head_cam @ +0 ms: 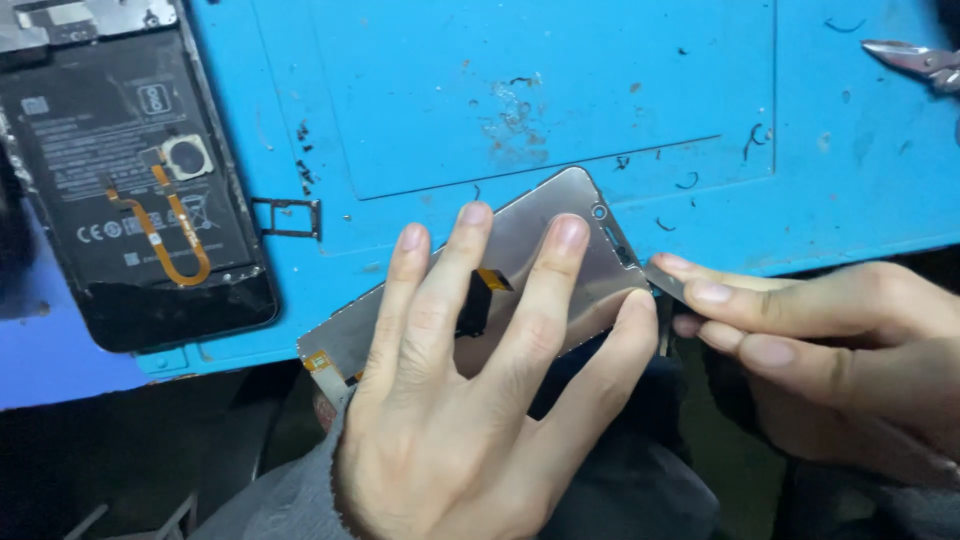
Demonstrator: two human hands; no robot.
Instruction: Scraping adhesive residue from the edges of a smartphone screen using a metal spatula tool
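Left hand lies flat, fingers spread, pressing a screen panel face-down at the near edge of the worktop; an open grip, holding by pressure only. Right hand pinches a thin metal blade between thumb and fingers, grip closed on it, tip at the panel's right edge near the earpiece slot.

Progress, judged: panel is already apart from the phone body, which lies open at far left, well apart, battery exposed. An orange ribbon cable loops across the battery up to a round sensor. SIM tray is out, lying just beside the body. Work at the panel edge appears in hand, not finished; cannot tell what is being lifted or scraped there.

Materials: panel back is dull grey metal, flat, rounded corners, with a black-and-orange flex tab near its middle and another orange tab at its lower-left corner. Mat is blue, rubbery, with moulded recessed lines, scuffed, dotted with black scraps. Steel tweezers lie at the top right.
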